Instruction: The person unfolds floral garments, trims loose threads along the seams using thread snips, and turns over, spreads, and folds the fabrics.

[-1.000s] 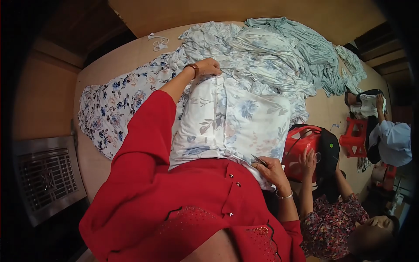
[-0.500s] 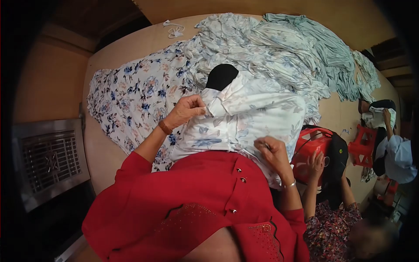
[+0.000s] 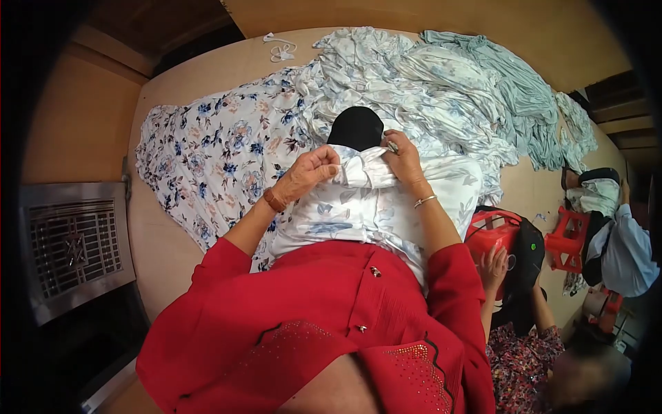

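White floral fabric (image 3: 420,200) lies over my lap, with its folded band bunched between my two hands. My left hand (image 3: 307,176) is closed, thumb and fingers pinching the left end of that band. At the band's right end, my right hand (image 3: 405,162) is closed too, its fingertips beside the cloth. A small greyish thing shows between its fingers, too small to name. Just beyond the band, a rounded black shape (image 3: 356,127) sticks out from under the fabric.
White cloth with blue and peach flowers (image 3: 221,152) spreads left; crumpled pale cloth (image 3: 414,83) and grey-green cloth (image 3: 524,103) lie behind. White cord (image 3: 281,50) is at the back. Right are a red plastic stool (image 3: 567,238), a black bag (image 3: 524,255) and two people. A metal grille (image 3: 76,245) stands left.
My right hand has moved up and left from beside my lap to the folded band. My left hand still pinches the fabric. The nearby person's hand has shifted down slightly.
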Available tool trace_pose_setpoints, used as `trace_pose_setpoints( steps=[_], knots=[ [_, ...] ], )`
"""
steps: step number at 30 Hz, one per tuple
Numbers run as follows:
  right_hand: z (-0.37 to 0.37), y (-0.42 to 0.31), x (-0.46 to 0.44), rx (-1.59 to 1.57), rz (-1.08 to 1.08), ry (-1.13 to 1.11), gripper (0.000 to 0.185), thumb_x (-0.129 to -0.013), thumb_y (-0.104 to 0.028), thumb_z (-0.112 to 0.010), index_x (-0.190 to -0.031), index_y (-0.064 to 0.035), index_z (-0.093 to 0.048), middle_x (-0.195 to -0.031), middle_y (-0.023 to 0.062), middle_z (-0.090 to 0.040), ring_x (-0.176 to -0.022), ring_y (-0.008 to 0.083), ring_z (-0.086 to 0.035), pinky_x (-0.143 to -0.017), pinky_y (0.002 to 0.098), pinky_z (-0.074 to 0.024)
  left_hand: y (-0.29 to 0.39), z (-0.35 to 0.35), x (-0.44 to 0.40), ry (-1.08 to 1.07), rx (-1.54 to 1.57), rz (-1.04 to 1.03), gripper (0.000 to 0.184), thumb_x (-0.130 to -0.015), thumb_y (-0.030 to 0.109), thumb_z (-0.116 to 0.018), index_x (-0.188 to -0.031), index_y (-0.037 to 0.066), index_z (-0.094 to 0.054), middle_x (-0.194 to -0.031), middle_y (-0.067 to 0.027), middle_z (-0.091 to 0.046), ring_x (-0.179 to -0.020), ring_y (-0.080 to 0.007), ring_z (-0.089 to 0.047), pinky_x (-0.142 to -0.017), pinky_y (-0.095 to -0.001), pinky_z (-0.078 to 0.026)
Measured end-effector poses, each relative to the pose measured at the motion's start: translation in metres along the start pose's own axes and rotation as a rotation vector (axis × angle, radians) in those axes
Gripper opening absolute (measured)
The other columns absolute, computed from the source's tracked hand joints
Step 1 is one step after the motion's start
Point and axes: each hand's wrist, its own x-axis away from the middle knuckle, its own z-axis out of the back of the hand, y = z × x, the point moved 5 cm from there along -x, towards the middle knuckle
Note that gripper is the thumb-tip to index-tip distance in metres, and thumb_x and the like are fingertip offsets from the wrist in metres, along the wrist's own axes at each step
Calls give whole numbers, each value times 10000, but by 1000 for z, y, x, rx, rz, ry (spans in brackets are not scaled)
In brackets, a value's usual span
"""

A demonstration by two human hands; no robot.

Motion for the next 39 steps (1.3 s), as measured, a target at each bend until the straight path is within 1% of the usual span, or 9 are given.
trace_pose_setpoints(
  steps=[3,6,13,20,22,26,30,33,39],
  knots=[
    [13,34,2,-532,-427,110,78,-723,-16,-540,-800,-10,-532,-693,29,-547,-687,103,-496,-630,244,-420,-5,5,-21,53,20,-105,171,-826,137,-566,-939,33,-492,-802,39,-494,-708,-21,-451,-649,-164,-381],
    [57,37,-5,-689,-545,266,85,-745,-17,-517,-819,-58,-517,-651,-39,-443,-592,48,-370,-527,197,-341,-3,1,-40,48,-65,38,290,-795,139,-610,-1023,11,-484,-838,21,-529,-723,-39,-466,-658,-171,-384],
    [191,5,-12,-395,5,727,67,-812,-32,-522,-858,-77,-502,-721,-43,-447,-592,30,-385,-503,160,-319,20,-5,-78,16,-532,-2,274,-656,129,-706,-874,2,-596,-755,-9,-574,-693,-75,-493,-630,-207,-399],
    [240,-35,114,-347,-34,1068,33,-850,-46,-478,-879,-33,-469,-732,15,-493,-582,64,-424,-489,195,-331,72,0,-55,223,-889,-490,256,-615,94,-681,-835,23,-571,-716,-78,-526,-633,-199,-521,-586,-275,-407],
    [213,-13,166,-406,-322,923,145,-849,-24,-469,-990,-30,-438,-925,46,-499,-771,101,-519,-654,204,-459,58,5,-39,177,-933,-282,258,-619,84,-667,-848,25,-564,-704,-64,-510,-626,-164,-515,-580,-262,-405],
    [148,7,226,-338,-661,567,151,-795,60,-440,-904,-24,-503,-713,-13,-441,-554,46,-402,-451,171,-327,4,22,-18,191,-735,-255,211,-653,42,-624,-853,12,-561,-716,-38,-520,-645,-126,-519,-615,-238,-431],
    [135,4,226,-254,-593,533,212,-792,102,-399,-937,-6,-510,-909,28,-478,-646,91,-479,-567,203,-402,0,14,-1,272,-712,-255,215,-666,46,-623,-873,14,-569,-805,-47,-543,-745,-133,-546,-657,-248,-438],
    [143,-13,202,-19,-374,609,237,-766,110,-440,-969,17,-518,-991,101,-522,-962,203,-494,-854,289,-376,0,8,1,316,-747,-259,229,-654,87,-647,-868,36,-582,-849,-47,-534,-812,-175,-527,-720,-274,-424],
    [121,-45,157,146,-159,360,314,-697,88,-494,-985,-28,-540,-990,125,-540,-882,252,-555,-759,280,-442,11,-15,-1,354,-1031,-448,219,-620,134,-681,-810,62,-599,-853,-48,-517,-857,-231,-485,-763,-325,-377]
  ],
)
